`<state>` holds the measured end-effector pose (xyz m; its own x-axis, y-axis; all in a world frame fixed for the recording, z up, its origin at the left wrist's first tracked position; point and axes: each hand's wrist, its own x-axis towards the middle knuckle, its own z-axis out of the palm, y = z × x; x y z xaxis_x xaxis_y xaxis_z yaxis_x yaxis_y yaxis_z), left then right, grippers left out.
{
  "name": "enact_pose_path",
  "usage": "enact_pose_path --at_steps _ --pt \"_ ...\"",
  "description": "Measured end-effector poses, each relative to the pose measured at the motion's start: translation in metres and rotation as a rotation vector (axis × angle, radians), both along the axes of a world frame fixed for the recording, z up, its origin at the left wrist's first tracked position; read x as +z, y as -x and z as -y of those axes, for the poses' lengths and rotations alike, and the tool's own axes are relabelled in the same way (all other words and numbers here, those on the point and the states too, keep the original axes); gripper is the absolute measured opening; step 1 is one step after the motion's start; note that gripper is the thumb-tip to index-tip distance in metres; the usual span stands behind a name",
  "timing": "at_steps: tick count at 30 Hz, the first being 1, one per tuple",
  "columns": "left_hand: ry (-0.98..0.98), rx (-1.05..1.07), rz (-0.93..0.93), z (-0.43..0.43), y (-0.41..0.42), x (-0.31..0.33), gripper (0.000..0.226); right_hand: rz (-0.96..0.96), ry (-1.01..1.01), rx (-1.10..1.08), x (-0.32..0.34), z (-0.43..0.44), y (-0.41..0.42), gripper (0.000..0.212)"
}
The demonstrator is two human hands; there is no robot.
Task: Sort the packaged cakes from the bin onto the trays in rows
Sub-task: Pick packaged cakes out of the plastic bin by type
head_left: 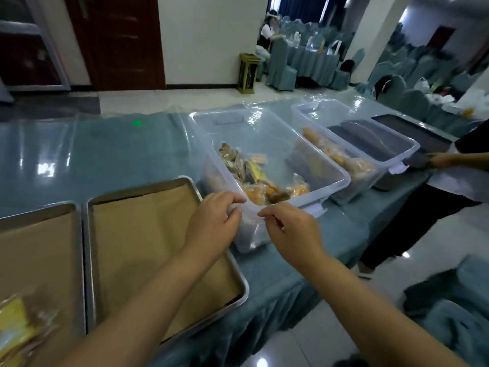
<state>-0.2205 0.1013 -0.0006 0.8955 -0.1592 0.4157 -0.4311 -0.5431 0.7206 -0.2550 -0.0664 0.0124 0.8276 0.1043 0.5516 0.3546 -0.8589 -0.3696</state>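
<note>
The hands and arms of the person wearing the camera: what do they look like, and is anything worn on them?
The left arm and the right arm are bare as far as the frame shows; no sleeves are in view. The left hand and the right hand wear no gloves. No watch, bracelet or ring is visible on the wrists or the fingers that show.

At 8 o'clock the left tray (39, 214) runs off the edge, and the packets (18, 329) on it are a yellow-brown blur, also cut off. The left hand (211, 223) and right hand (291, 231) hide part of the near rim of the bin (251, 131), some fingertips out of sight. The cakes (254, 178) inside are too blurred to tell apart, and a person (455, 178) at 3 o'clock is cut off.
</note>
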Motion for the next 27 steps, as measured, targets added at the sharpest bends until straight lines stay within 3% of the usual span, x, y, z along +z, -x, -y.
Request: enact_pose_path --at_steps 6,12,15,18,20,23,27 --pt "-0.014 0.048 0.003 0.029 -0.033 0.013 0.018 0.003 -0.051 0.002 0.009 0.043 -0.046 0.021" --pt "0.003 0.127 -0.002 0.034 -0.093 0.010 0.018 -0.228 0.030 0.060 0.008 0.068 -0.112 0.021" --pt "-0.011 0.160 0.000 0.035 -0.126 0.007 0.018 -0.372 0.178 0.138 0.006 0.075 -0.155 0.019" --pt "-0.094 0.165 -0.005 0.034 -0.154 0.003 0.019 -0.554 0.496 0.232 -0.001 0.075 -0.199 0.022" --pt "-0.168 0.134 -0.001 0.033 -0.167 0.002 0.019 -0.586 0.646 0.340 -0.008 0.071 -0.222 0.034" --pt "-0.281 0.090 -0.002 0.031 -0.183 -0.002 0.018 -0.458 0.866 0.545 -0.025 0.069 -0.244 0.072" --pt "-0.264 0.078 -0.037 0.031 -0.192 -0.008 0.018 -0.317 1.000 0.766 -0.044 0.065 -0.263 0.107"
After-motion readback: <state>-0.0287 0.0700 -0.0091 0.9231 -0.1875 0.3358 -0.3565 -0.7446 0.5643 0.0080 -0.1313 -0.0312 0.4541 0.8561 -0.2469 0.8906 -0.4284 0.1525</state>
